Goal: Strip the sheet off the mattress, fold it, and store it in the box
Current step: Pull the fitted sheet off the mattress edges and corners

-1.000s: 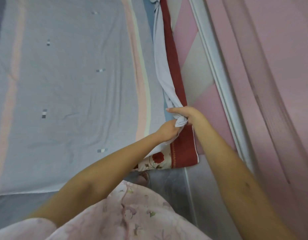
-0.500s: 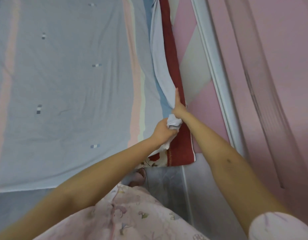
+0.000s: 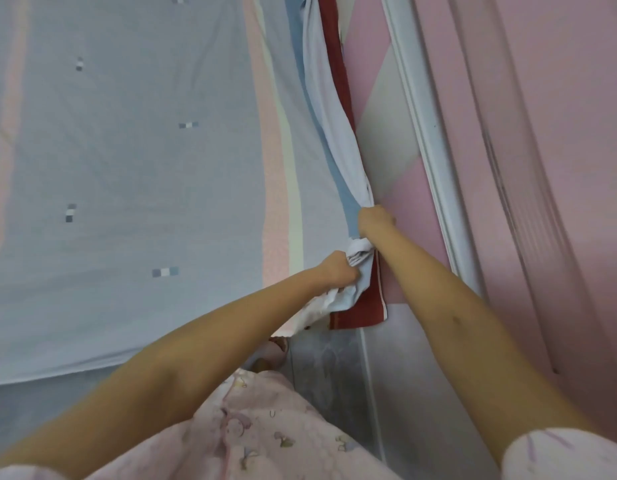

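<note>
Across the nine-o'clock half of the view: sheet (image 3: 127, 168). Thin woven cloth, pale blue-grey, lying flat and lightly creased over the bed. Small grey-and-white check marks are scattered over it. Lengthwise bands of pink, pale green and deeper blue run near its three-o'clock edge. That edge is lifted and gathered into a soft rope running from twelve o'clock down to centre.

Garment (image 3: 265, 427), six o'clock: pale pink, soft, with small printed figures.

Left hand (image 3: 338, 271), just past centre toward four o'clock: fingers curled tight round a crumpled wad of the sheet, with loose cloth hanging below the fist. Forearm bare.

Right hand (image 3: 374, 220), at one o'clock of the left hand and close beside it: clenched on the roped edge where it narrows. The cloth is drawn taut above this fist and bunches slack between the two hands.

Red band (image 3: 355, 306), under and beside both hands: dark red fabric strip with a thin white line along one side. It lies flat, is exposed where the sheet edge is pulled away, and runs up toward twelve o'clock.

Wall panel (image 3: 386, 133), one o'clock: matte, with pink and grey angular patches.

Rail (image 3: 421, 133): white, moulded, slanting from twelve toward four o'clock.

Curtain (image 3: 542, 168), three o'clock: pink, hanging in long soft folds.
</note>
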Demonstrator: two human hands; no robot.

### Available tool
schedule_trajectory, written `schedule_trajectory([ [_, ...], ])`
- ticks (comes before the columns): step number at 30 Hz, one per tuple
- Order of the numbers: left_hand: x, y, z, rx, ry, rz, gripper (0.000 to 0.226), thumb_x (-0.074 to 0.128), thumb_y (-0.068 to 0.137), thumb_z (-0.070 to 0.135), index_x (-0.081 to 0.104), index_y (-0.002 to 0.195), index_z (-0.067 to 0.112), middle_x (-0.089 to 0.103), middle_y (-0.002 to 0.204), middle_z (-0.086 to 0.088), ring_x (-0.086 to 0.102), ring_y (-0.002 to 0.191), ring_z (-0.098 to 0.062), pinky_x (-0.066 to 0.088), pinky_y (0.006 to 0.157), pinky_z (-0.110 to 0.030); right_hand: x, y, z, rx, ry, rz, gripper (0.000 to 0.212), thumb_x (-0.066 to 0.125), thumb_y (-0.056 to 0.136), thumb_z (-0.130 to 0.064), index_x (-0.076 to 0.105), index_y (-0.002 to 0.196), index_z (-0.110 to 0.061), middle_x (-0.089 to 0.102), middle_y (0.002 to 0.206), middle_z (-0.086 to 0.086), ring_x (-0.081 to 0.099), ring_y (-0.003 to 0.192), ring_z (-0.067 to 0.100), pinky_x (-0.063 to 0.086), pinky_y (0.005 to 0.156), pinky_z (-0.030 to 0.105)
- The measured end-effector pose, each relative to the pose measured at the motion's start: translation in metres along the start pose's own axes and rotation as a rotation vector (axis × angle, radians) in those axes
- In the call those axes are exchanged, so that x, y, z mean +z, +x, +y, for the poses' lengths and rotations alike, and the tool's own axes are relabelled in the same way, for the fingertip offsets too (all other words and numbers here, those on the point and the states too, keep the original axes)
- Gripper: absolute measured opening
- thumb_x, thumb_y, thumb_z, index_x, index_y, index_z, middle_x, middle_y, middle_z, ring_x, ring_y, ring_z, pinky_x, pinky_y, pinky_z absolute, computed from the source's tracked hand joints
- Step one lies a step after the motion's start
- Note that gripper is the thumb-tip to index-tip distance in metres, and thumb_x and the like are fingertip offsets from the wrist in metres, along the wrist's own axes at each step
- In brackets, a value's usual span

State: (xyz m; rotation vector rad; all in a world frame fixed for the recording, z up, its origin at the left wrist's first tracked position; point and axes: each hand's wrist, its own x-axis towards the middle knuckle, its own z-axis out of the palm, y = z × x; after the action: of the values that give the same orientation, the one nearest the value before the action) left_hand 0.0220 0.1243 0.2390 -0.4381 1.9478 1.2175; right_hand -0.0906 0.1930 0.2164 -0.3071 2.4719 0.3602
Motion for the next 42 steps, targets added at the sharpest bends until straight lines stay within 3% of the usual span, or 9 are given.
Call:
schedule_trajectory([
  [5, 0.022, 0.003, -0.013, 0.010, -0.120, -0.059, 0.011, 0.053, 0.087, 0.007, 0.050, 0.077, 0.010, 0.053, 0.077, -0.008, 0.054, 0.080, -0.023, 0.045, 0.065, -0.028, 0.013, -0.002, 0.005, 0.001, -0.013, 0.001, 0.043, 0.045, 0.097, -0.012, 0.041, 0.139, -0.006, 0.044, 0.136, 0.018, 0.048, 0.123, 0.028, 0.045, 0.092, 0.033],
  [10, 0.041, -0.002, -0.023, 0.080, -0.081, -0.141, 0.027, 0.055, 0.091, 0.011, 0.055, 0.113, -0.004, 0.058, 0.104, -0.017, 0.057, 0.097, -0.027, 0.045, 0.084, -0.032, 0.024, -0.001, 0.018, 0.013, 0.077, 0.043, 0.050, 0.041, 0.096, -0.009, 0.030, 0.145, -0.013, 0.038, 0.133, 0.020, 0.051, 0.116, 0.033, 0.044, 0.092, 0.038],
  [16, 0.031, -0.009, -0.048, 0.165, -0.042, 0.199, 0.030, 0.047, 0.096, 0.031, 0.052, 0.109, 0.005, 0.062, 0.110, -0.017, 0.060, 0.099, -0.033, 0.042, 0.080, -0.034, 0.026, -0.010, 0.016, 0.021, 0.486, 0.177, 0.056, 0.043, 0.092, -0.005, 0.027, 0.145, -0.016, 0.049, 0.131, 0.021, 0.052, 0.116, 0.038, 0.043, 0.090, 0.038],
  [22, -0.030, -0.042, -0.095, 0.250, 0.198, 0.359, 0.017, 0.039, 0.099, 0.021, 0.050, 0.099, 0.009, 0.061, 0.095, -0.014, 0.057, 0.087, -0.033, 0.040, 0.070, -0.036, 0.007, -0.024, -0.029, 0.027, 0.845, 0.279, 0.035, 0.045, 0.091, -0.008, 0.046, 0.125, -0.012, 0.059, 0.119, 0.016, 0.060, 0.103, 0.034, 0.049, 0.083, 0.036],
  [28, -0.090, -0.106, -0.145, 0.273, -0.098, 0.607, 0.011, 0.048, 0.095, 0.017, 0.046, 0.087, 0.010, 0.047, 0.068, 0.003, 0.044, 0.056, -0.015, 0.034, 0.047, -0.029, -0.036, -0.054, -0.113, -0.071, 0.906, 0.343, 0.030, 0.038, 0.089, -0.008, 0.059, 0.108, -0.018, 0.064, 0.108, 0.010, 0.061, 0.094, 0.032, 0.049, 0.075, 0.034],
  [32, -0.127, -0.158, -0.194, 0.297, -0.210, 0.788, 0.024, 0.063, 0.089, 0.022, 0.043, 0.075, 0.022, 0.046, 0.065, 0.005, 0.041, 0.059, -0.012, 0.031, 0.056, -0.029, -0.070, -0.078, -0.192, -0.287, 1.005, 0.313, 0.031, 0.037, 0.090, -0.005, 0.067, 0.093, -0.014, 0.067, 0.099, 0.006, 0.065, 0.083, 0.028, 0.055, 0.078, 0.042],
  [36, -0.170, -0.207, -0.239, 0.273, -0.340, 0.920, 0.027, 0.070, 0.083, 0.020, 0.044, 0.074, 0.019, 0.047, 0.064, 0.007, 0.042, 0.059, -0.012, 0.032, 0.056, -0.025, -0.095, -0.105, -0.275, -0.468, 0.754, 0.296, 0.034, 0.035, 0.092, -0.008, 0.066, 0.105, -0.014, 0.064, 0.114, 0.009, 0.057, 0.105, 0.026, 0.042, 0.082, 0.027],
  [39, -0.209, -0.244, -0.280, 0.243, -0.329, 1.031, 0.031, 0.071, 0.081, 0.016, 0.043, 0.069, 0.021, 0.046, 0.063, 0.008, 0.042, 0.059, -0.010, 0.029, 0.054, -0.021, -0.097, -0.139, -0.350, -0.617, 0.431, 0.273, 0.036, 0.039, 0.091, -0.009, 0.064, 0.114, -0.021, 0.043, 0.129, 0.015, 0.040, 0.122, 0.031, 0.035, 0.100, 0.033],
  [42, -0.237, -0.272, -0.318, 0.208, -0.324, 1.051, 0.036, 0.071, 0.080, 0.015, 0.040, 0.062, 0.021, 0.044, 0.059, 0.004, 0.041, 0.060, -0.016, 0.027, 0.054, -0.025, -0.095, -0.190, -0.417, -0.968, 0.220, 0.181, 0.044, 0.043, 0.086, -0.003, 0.065, 0.113, -0.029, 0.037, 0.138, 0.004, 0.033, 0.129, 0.022, 0.027, 0.105, 0.037],
])
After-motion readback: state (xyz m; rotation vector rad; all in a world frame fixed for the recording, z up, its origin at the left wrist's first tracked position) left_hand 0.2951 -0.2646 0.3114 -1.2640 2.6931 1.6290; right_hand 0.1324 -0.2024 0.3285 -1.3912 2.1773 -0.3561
